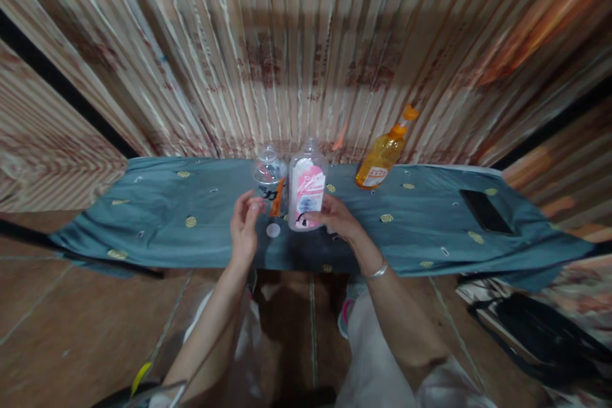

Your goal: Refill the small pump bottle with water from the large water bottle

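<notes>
Pink-labelled bottle (306,188), upright on the teal cloth (191,204), sits in my right hand (337,217), whose fingers wrap the lower right side of its body; that grip is closed around the bottle, thumb toward me. From that hold, the cloth stretches well away to both sides, dotted with small yellow marks and draped over a low surface against a striped wall (306,44). Well off to the right of the grip lies a dark flat phone (485,210) on the cloth, and up and to the right, near the wall, stands an orange pump bottle (382,159), tilted in view. Just left of the held bottle, touching or nearly so, stands a clear bottle (269,180) with an orange strip on its label. My left hand (245,229) hovers beside that clear bottle, fingers loosely curled and apart, pinching nothing I can make out. Between my two hands, just below the bottles, a small white cap (273,230) lies on the cloth.
</notes>
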`<state>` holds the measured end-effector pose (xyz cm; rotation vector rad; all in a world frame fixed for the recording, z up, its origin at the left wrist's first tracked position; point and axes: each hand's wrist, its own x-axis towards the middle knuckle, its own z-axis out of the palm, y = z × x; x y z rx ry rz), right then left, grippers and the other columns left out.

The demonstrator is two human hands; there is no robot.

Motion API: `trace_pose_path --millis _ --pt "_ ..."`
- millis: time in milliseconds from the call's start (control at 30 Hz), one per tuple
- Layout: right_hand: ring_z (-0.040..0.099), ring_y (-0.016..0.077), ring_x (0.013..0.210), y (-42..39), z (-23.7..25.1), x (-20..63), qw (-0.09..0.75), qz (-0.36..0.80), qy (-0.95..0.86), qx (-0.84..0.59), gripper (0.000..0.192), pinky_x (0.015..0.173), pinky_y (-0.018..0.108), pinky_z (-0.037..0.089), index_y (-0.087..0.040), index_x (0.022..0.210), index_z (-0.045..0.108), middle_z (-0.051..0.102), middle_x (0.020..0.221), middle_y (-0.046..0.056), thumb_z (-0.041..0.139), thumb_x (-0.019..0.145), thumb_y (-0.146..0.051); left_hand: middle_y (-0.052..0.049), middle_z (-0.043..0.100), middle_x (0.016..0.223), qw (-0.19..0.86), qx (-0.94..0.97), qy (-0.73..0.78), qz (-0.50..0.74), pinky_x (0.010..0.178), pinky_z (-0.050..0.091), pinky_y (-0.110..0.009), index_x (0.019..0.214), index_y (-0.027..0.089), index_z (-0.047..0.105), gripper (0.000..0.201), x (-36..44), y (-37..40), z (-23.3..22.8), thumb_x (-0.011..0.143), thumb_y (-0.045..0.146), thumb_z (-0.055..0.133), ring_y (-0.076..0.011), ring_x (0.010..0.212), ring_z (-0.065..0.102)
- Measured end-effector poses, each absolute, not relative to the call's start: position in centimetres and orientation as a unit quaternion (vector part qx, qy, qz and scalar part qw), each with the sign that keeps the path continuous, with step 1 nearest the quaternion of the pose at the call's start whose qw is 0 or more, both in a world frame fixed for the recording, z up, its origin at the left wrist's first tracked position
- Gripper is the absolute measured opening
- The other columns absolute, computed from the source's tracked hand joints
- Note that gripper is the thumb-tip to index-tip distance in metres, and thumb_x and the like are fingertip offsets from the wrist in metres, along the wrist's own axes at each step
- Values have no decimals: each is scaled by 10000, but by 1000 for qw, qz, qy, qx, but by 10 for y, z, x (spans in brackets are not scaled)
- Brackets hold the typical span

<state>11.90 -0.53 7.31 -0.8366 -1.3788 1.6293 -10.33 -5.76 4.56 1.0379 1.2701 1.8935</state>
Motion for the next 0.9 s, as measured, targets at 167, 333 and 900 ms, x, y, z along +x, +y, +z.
trace_pose_path --millis 167,333,900 --pt "824 277 985 13 62 145 492 587 -502 -401 588 986 470 659 -246 987 750 870 989 24 1032 513 -451 -171 623 1475 230 373 590 678 1209 446 -502 1417 258 557 1044 -118 -31 18 514 508 1018 -357 1414 589" --pt "831 309 1021 19 50 156 489 542 -512 -453 583 1007 512 662 -246 929 705 875 1002 51 1028 493 -461 -234 540 1574 276 397 613 625 1296 352 -558 1524 215 434 1277 -110 1 -4 412 333 1051 -423 1537 494" --pt "824 286 1018 17 33 143 474 545 -524 -452 571 960 470 662 -258 1046 684 865 1086 70 960 605 -494 -2 707 963 319 401 606 608 967 568 -441 1050 267 529 786 -107 26 -15 412 347 981 -267 950 707"
